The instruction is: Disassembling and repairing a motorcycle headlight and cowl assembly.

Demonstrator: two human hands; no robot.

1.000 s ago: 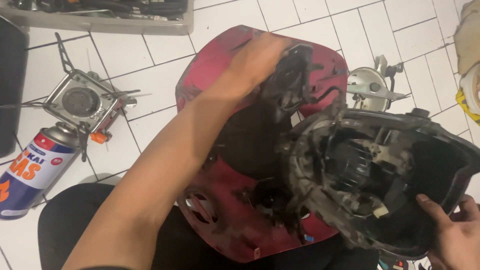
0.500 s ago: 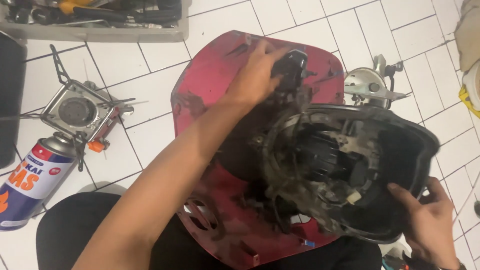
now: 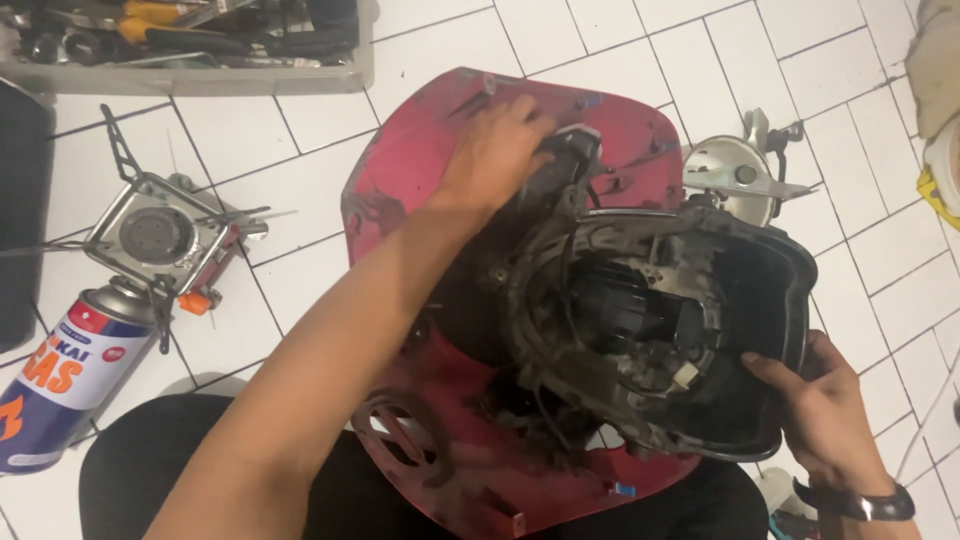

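A red plastic motorcycle front cover (image 3: 420, 170) lies across my lap on the white tiled floor. On top of it sits a dirty black headlight housing (image 3: 660, 320), its back side up with wires and a round bulb socket showing. My left hand (image 3: 495, 150) reaches over the cover and grips a black connector part (image 3: 570, 150) at the housing's far edge. At the near right, my right hand (image 3: 815, 415) holds the housing's rim, with a dark wristband on the wrist.
A small portable gas burner (image 3: 160, 235) stands at left, joined to a blue, red and white gas canister (image 3: 65, 375). A grey tray of tools (image 3: 190, 40) lies at the top left. A shiny metal part (image 3: 740, 175) rests behind the housing.
The view has shifted slightly. My left hand has closed on the black connector at the housing's far edge, and my right hand has moved up along the housing's near right rim.
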